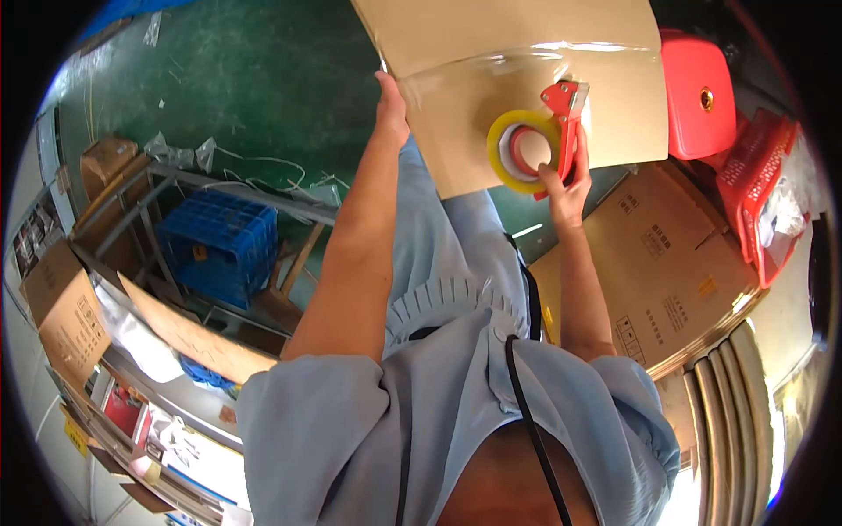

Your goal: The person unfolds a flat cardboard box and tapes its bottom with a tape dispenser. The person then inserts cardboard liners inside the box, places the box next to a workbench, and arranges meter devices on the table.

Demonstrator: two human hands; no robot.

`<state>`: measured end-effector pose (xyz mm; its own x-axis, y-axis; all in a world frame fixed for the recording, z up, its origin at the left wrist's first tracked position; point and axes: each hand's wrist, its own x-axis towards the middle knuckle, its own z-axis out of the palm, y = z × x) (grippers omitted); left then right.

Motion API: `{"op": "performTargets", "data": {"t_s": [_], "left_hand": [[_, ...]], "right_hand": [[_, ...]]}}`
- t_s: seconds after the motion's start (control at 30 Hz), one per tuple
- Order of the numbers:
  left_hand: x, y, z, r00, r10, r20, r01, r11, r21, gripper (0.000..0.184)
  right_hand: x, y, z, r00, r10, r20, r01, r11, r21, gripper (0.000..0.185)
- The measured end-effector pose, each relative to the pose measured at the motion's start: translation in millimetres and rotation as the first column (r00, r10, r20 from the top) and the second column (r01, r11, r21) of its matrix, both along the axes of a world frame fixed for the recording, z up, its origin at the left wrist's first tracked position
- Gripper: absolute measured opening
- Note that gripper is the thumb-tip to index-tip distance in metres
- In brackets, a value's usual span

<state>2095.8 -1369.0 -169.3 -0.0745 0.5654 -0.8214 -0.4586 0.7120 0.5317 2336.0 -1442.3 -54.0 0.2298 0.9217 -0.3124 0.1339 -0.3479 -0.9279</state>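
Observation:
A large brown cardboard box (456, 114) lies at the top centre, with clear tape running across its surface. At its left edge is my left hand (393, 110), its fingers mostly hidden behind the cardboard and the thumb pointing up. My right hand (570, 188) is wrapped round the handle of a red tape dispenser (568, 118). That dispenser carries a roll of yellow-edged tape (502, 156) and is over the right part of the box, its metal end pointing up.
Right of the box are a red stool (697, 92) and a red basket (756, 188) with plastic in it. Flat cardboard (658, 254) is stacked below them. To the left, a blue crate (219, 245) stands by a metal frame (149, 202) and an open carton (66, 307).

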Motion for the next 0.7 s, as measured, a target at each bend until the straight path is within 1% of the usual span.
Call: {"op": "performTargets", "data": {"t_s": [0.03, 0.07, 0.1, 0.17, 0.2, 0.23, 0.27, 0.3, 0.33, 0.37, 0.4, 0.43, 0.47, 0.5, 0.53, 0.6, 0.63, 0.7], "left_hand": [[-4.9, -7.3, 0.0, 0.992, 0.058, 0.109, -0.074, 0.986, 0.150, 0.065], [-9.3, -21.4, -3.4, 0.991, 0.123, -0.050, -0.117, 0.987, 0.107, 0.064], [-12.1, -47.3, -10.3, 0.962, 0.174, -0.209, -0.163, 0.984, 0.065, 0.064], [-12.1, -107.3, -3.6, 0.908, 0.326, -0.261, -0.344, 0.939, -0.024, 0.065], [-17.5, -153.1, -29.7, 0.910, 0.306, -0.278, -0.329, 0.944, -0.037, 0.069], [-6.2, -170.1, -4.8, 0.924, 0.322, -0.205, -0.370, 0.888, -0.274, 0.072], [9.1, -179.1, 16.3, 0.927, 0.351, -0.131, -0.368, 0.787, -0.496, 0.074], [15.2, -181.5, 9.9, 0.932, 0.342, -0.118, -0.354, 0.795, -0.492, 0.074], [21.1, -182.0, 2.5, 0.885, 0.466, 0.015, -0.388, 0.754, -0.530, 0.079], [26.6, -180.5, -4.5, 0.805, 0.576, 0.142, -0.405, 0.708, -0.578, 0.084], [30.8, -152.3, 1.4, 0.740, 0.658, 0.141, -0.506, 0.682, -0.528, 0.074], [29.4, -131.5, -4.2, 0.785, 0.529, 0.322, -0.389, 0.826, -0.407, 0.070], [26.6, -114.4, -10.9, 0.800, 0.367, 0.475, -0.276, 0.928, -0.252, 0.068], [26.9, -99.8, -10.6, 0.885, 0.236, 0.400, -0.153, 0.961, -0.229, 0.074], [24.6, -89.8, -6.3, 0.885, 0.220, 0.410, -0.138, 0.966, -0.220, 0.074], [19.3, -68.5, 1.8, 0.900, 0.248, 0.358, -0.186, 0.962, -0.199, 0.067], [16.6, -64.1, 8.3, 0.902, 0.235, 0.361, -0.172, 0.965, -0.196, 0.067], [16.5, -43.2, 46.2, 0.957, 0.248, 0.150, -0.249, 0.968, -0.011, 0.058]], "right_hand": [[-0.5, -0.2, 3.2, 0.999, -0.013, -0.031, 0.011, 0.998, -0.064, 0.073], [-0.5, -1.2, -2.0, 1.000, 0.004, -0.031, -0.004, 1.000, -0.005, 0.073], [-0.4, -5.2, -7.0, 0.999, 0.016, -0.031, -0.015, 0.999, 0.048, 0.073], [-1.9, -6.5, -6.1, 0.999, 0.023, -0.034, -0.022, 0.999, 0.036, 0.073], [-2.4, -8.0, -6.0, 0.999, 0.013, -0.040, -0.012, 1.000, 0.021, 0.072], [-2.3, -9.7, -6.0, 0.999, 0.000, -0.042, 0.000, 1.000, 0.008, 0.072], [-2.0, -10.8, -7.9, 0.999, -0.001, -0.037, 0.002, 0.999, 0.033, 0.072], [-2.3, -9.9, -8.1, 1.000, -0.006, -0.028, 0.008, 0.998, 0.063, 0.072], [-2.6, -10.7, -6.3, 0.999, -0.017, -0.042, 0.018, 0.999, 0.028, 0.071], [-0.8, -11.3, -7.2, 0.999, 0.017, -0.036, -0.017, 1.000, 0.006, 0.073], [1.7, -14.2, -9.8, 0.998, 0.051, -0.029, -0.051, 0.998, -0.019, 0.074], [2.5, -16.6, -15.6, 0.998, 0.068, -0.010, -0.068, 0.998, 0.015, 0.073], [2.6, -17.6, -20.4, 0.996, 0.074, 0.056, -0.078, 0.994, 0.075, 0.074], [2.2, -16.7, -17.8, 0.985, 0.085, 0.147, -0.096, 0.993, 0.074, 0.075], [1.0, -15.2, -14.6, 0.968, 0.091, 0.234, -0.111, 0.991, 0.074, 0.075], [-1.5, -13.0, -9.3, 0.961, 0.093, 0.261, -0.112, 0.992, 0.061, 0.074], [-2.9, -12.8, -5.4, 0.959, 0.096, 0.268, -0.113, 0.993, 0.046, 0.074], [-3.8, -8.1, -0.6, 0.944, 0.118, 0.309, -0.128, 0.992, 0.013, 0.073]]}}
